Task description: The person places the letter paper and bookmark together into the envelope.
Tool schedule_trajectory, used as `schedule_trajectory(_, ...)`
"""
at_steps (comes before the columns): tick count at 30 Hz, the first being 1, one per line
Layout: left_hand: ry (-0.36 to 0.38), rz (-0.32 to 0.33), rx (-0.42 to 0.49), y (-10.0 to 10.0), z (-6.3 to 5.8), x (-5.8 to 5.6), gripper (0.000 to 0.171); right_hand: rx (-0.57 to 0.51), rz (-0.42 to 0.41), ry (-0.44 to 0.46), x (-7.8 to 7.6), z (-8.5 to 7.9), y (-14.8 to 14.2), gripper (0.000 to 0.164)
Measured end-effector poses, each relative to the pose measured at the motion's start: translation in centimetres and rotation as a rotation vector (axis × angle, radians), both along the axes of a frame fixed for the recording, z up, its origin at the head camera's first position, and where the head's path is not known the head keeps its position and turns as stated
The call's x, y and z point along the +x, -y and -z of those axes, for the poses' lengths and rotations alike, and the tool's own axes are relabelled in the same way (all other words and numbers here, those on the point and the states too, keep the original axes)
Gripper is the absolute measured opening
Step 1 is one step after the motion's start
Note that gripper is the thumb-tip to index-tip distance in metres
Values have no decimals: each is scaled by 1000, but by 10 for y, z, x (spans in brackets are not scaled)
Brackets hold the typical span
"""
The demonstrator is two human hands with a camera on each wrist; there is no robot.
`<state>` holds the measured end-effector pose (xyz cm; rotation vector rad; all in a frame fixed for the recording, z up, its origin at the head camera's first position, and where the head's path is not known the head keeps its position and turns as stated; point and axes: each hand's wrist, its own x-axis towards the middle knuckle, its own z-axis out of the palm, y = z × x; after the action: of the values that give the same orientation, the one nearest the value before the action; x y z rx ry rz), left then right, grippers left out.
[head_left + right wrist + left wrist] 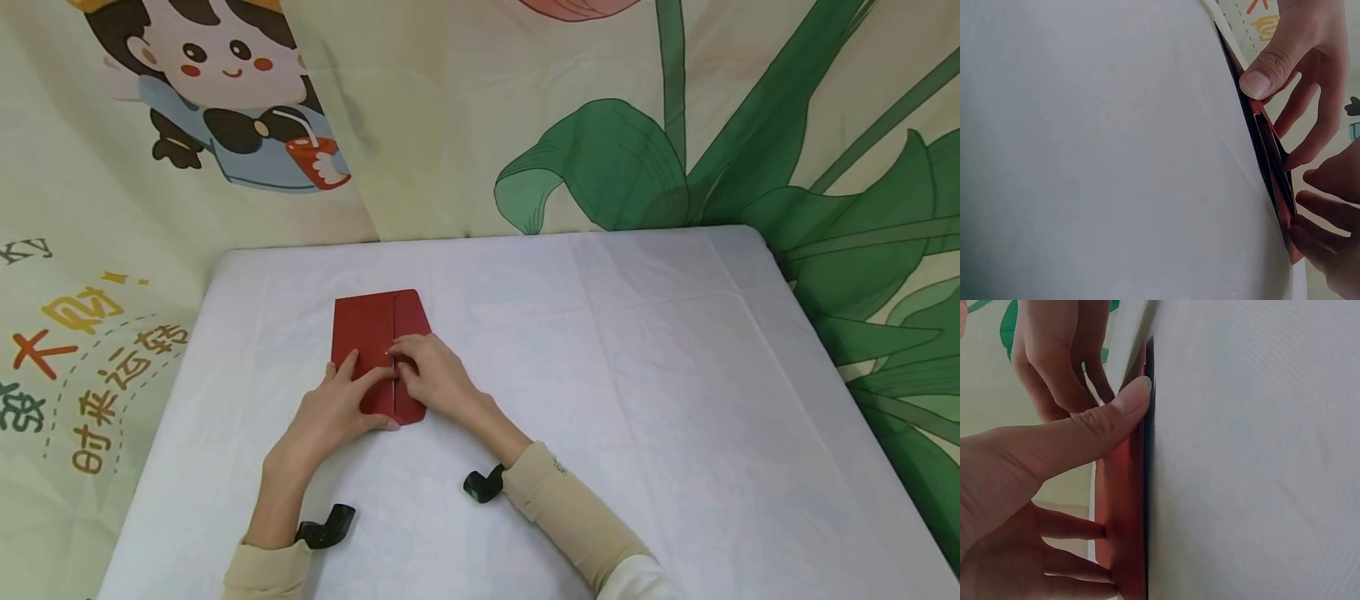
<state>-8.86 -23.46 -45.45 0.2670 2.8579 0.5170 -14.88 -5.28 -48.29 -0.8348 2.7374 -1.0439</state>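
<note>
A red paper envelope [363, 321] lies on the white-covered table, its flap [411, 312] along the right side. My left hand [330, 412] rests on the envelope with fingers spread. Its thumb [1132, 395] lies at the near edge and another fingertip reaches the flap's seam. My right hand [438, 379] is over the flap, its bent fingertips right at the seam. In the right wrist view a narrow dark gap shows between the envelope's layers, with the right fingers [1313, 240] touching the envelope close to it. The right thumb stands apart from those fingers.
The white tablecloth [600, 400] spreads around the envelope to the table's edges. Behind the table hangs a printed cloth [442, 125] with a cartoon figure and green leaves. Black wrist devices [327, 527] show beside both beige cuffs.
</note>
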Motion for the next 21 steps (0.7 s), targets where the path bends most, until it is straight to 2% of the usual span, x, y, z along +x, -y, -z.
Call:
schedule_trajectory(4,0,-1,-23,-3,0,-1,76,82,-67,-31,-2,-1,0,35)
schedule_trajectory(13,-8,0,-63,-8,2,-3,86,272,-157,-75,1,-4,-1,41)
schedule_trajectory(17,3,-19,-62,-10,0,-3,74,347,-191,-117,2,-3,-1,42)
schedule_trajectory(21,-28,-53,-62,-15,-2,-4,56,379,-214,-153,1,-3,-1,41)
